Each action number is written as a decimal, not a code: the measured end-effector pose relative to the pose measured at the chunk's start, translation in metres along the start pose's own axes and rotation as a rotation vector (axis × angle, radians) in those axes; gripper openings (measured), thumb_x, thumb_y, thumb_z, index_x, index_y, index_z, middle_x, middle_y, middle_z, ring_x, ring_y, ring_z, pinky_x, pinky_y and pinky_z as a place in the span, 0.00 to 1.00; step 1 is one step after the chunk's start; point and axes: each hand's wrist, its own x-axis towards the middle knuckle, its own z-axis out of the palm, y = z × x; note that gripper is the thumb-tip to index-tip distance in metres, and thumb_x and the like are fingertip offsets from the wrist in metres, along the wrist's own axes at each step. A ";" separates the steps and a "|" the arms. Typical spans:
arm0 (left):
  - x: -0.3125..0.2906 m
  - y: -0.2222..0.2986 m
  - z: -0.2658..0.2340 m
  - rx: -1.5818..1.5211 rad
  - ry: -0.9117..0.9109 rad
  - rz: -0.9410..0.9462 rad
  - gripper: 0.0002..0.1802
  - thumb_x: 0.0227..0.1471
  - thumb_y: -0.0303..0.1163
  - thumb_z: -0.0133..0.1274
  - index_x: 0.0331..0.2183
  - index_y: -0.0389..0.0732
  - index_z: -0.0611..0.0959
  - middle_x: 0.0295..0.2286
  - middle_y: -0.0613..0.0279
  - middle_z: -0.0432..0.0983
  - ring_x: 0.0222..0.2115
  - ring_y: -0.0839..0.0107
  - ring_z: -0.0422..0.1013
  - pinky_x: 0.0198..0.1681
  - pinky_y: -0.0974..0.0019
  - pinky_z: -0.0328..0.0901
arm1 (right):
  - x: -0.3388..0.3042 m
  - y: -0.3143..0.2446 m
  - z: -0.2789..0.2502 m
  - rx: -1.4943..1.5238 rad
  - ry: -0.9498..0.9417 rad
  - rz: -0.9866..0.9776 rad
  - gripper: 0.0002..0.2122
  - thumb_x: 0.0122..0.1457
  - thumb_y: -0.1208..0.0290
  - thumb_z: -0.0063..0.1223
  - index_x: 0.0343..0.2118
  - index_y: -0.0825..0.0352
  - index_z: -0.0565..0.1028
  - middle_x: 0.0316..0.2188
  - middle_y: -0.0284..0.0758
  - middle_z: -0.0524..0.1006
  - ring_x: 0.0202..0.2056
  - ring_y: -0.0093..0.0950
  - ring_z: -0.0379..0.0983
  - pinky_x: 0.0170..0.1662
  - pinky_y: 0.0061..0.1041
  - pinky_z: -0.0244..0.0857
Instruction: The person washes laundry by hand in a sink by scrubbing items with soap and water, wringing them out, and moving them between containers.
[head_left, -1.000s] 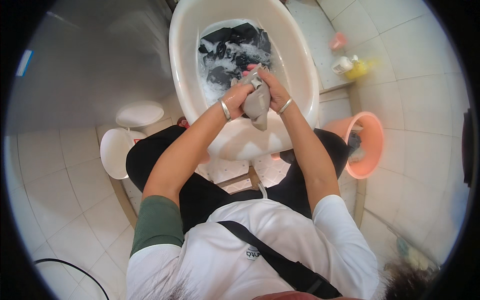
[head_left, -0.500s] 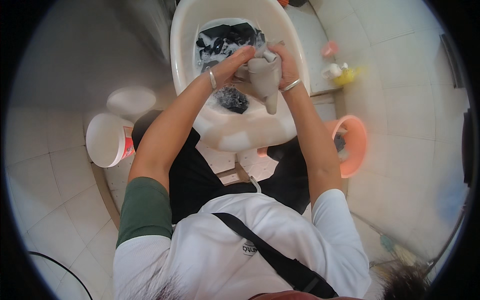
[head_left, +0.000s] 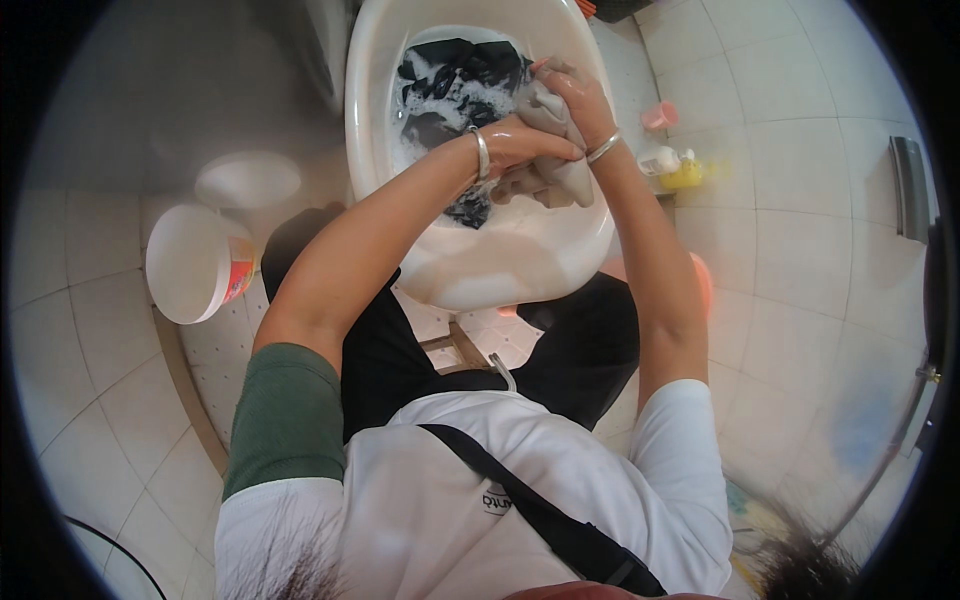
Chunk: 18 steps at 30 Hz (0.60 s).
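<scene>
A wet, bunched-up grey-beige cloth is held in both my hands over the right side of a white baby bathtub. My left hand is closed on its middle, thumb stretched to the right across it. Higher up and to the right, my right hand grips the upper part with curled fingers. What kind of garment the cloth is, I cannot tell. Beneath and left of my hands, dark clothes lie in soapy water. A further dark piece shows below my left wrist, partly hidden by it.
To the left stands a white bucket with a red label. An orange bucket is mostly hidden behind my right forearm. Along the right wall are a pink cup, a white bottle and a yellow item.
My left hand has moved right and slightly down across the cloth, and my right hand has shifted a little up and right. The hanging cloth is now bunched tighter. The whole view has shifted slightly.
</scene>
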 end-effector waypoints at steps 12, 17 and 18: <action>0.013 -0.017 0.011 0.400 0.624 -0.074 0.24 0.34 0.39 0.55 0.36 0.40 0.74 0.32 0.58 0.73 0.32 0.68 0.70 0.34 0.67 0.64 | 0.009 0.008 0.024 -0.429 -0.015 0.258 0.12 0.42 0.66 0.47 0.27 0.71 0.71 0.28 0.44 0.72 0.31 0.37 0.69 0.35 0.27 0.62; 0.034 -0.042 -0.009 0.735 0.703 -0.131 0.25 0.33 0.40 0.54 0.36 0.37 0.74 0.33 0.54 0.73 0.33 0.66 0.70 0.34 0.62 0.65 | 0.003 0.014 0.044 -0.683 0.269 0.281 0.18 0.40 0.59 0.50 0.28 0.71 0.71 0.27 0.47 0.73 0.32 0.44 0.69 0.37 0.33 0.61; 0.031 -0.037 -0.008 0.629 0.628 -0.054 0.22 0.33 0.38 0.53 0.35 0.38 0.74 0.31 0.55 0.72 0.31 0.67 0.70 0.33 0.64 0.65 | 0.002 0.012 0.042 -0.598 0.258 0.310 0.19 0.42 0.58 0.50 0.29 0.71 0.71 0.27 0.47 0.73 0.33 0.43 0.69 0.38 0.32 0.61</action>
